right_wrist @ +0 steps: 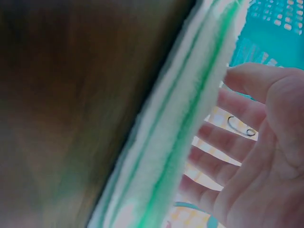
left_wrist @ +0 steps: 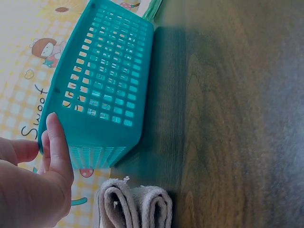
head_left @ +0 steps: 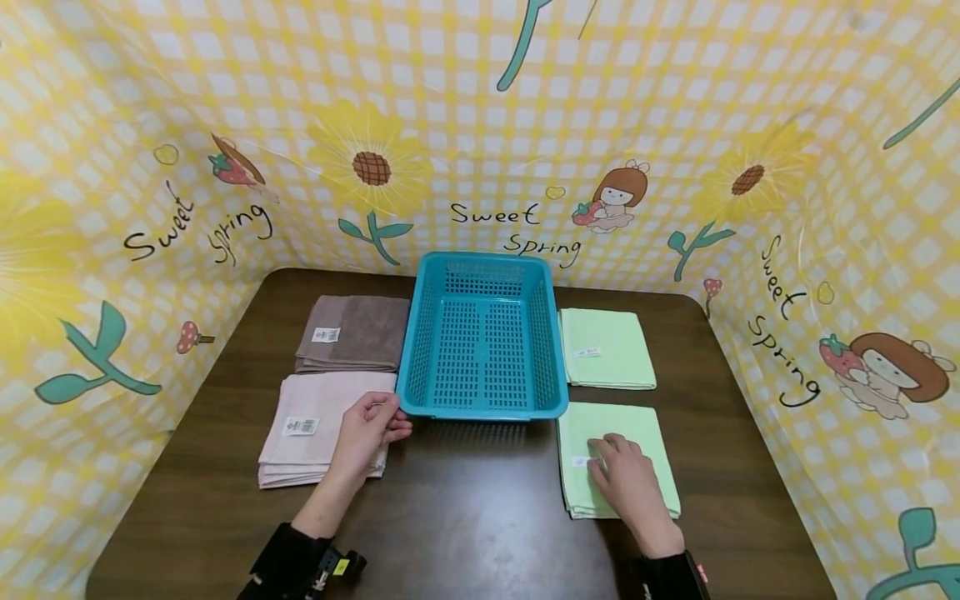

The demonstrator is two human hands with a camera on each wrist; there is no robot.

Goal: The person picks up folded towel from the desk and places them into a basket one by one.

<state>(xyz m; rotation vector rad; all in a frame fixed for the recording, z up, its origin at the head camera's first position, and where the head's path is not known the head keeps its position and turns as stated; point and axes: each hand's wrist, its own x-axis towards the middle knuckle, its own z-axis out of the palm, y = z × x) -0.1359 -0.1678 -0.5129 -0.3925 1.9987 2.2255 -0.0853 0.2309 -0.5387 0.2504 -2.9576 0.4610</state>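
Observation:
A blue-green plastic basket with slotted walls stands on the table, nothing inside it. My left hand pinches its near left corner rim between thumb and fingers; the left wrist view shows the fingers against the outer wall. Beneath that hand lies a stack of folded pale pink towels with a white label. My right hand is over the near folded light green towels, fingertips touching the top. In the right wrist view the fingers are spread and slightly bent, gripping nothing.
Folded brown towels lie at the basket's left, behind the pink stack. More folded light green towels lie at its right. A yellow checked cloth rises behind and beside the dark wooden table.

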